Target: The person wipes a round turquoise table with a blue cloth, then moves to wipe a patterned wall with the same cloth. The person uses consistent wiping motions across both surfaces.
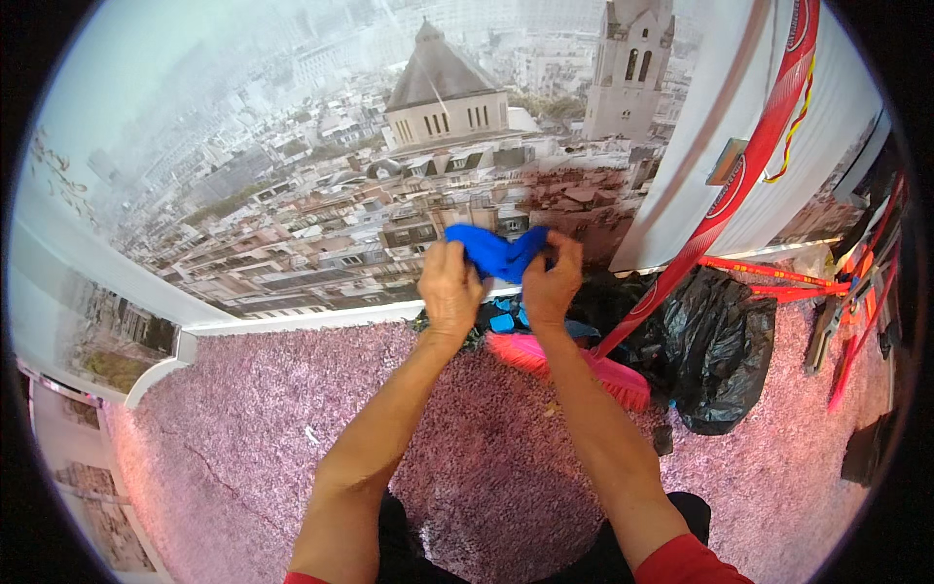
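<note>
A bright blue piece of cloth is stretched between my two hands, its middle sagging and slightly blurred. My left hand grips its left end with bent fingers. At its right end, my right hand pinches a folded part between thumb and fingers. Just beyond stands a wall covered with a city-view mural. Below and behind my right hand lies the pink bristle head of a broom, whose red handle rises to the upper right. Small blue pieces lie on the floor between my wrists.
A crumpled black plastic bag rests right of the broom. Orange-red level-like bars and other tools lie at the far right. Speckled pink-purple carpet covers the floor. A white baseboard runs along the wall.
</note>
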A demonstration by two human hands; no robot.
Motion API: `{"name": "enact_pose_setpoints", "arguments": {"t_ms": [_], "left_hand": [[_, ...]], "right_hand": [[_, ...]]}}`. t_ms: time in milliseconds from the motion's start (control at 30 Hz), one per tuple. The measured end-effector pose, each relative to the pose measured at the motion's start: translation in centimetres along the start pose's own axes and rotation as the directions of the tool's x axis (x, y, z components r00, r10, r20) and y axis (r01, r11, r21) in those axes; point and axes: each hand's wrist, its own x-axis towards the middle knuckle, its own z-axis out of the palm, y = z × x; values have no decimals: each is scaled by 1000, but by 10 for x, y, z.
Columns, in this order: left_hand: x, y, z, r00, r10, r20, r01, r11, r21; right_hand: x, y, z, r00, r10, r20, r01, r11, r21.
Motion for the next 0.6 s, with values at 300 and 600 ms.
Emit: {"name": "enact_pose_setpoints", "arguments": {"t_ms": [300, 600], "left_hand": [[69, 4, -55, 946, 167, -277, -137, 983, 122], [15, -56, -72, 995, -84, -62, 95, 971, 218]], "right_hand": [[70, -88, -21, 956, -270, -111, 276, 960, 40], [-17, -62, 31, 934, -309, 177, 293, 950, 113]]}}
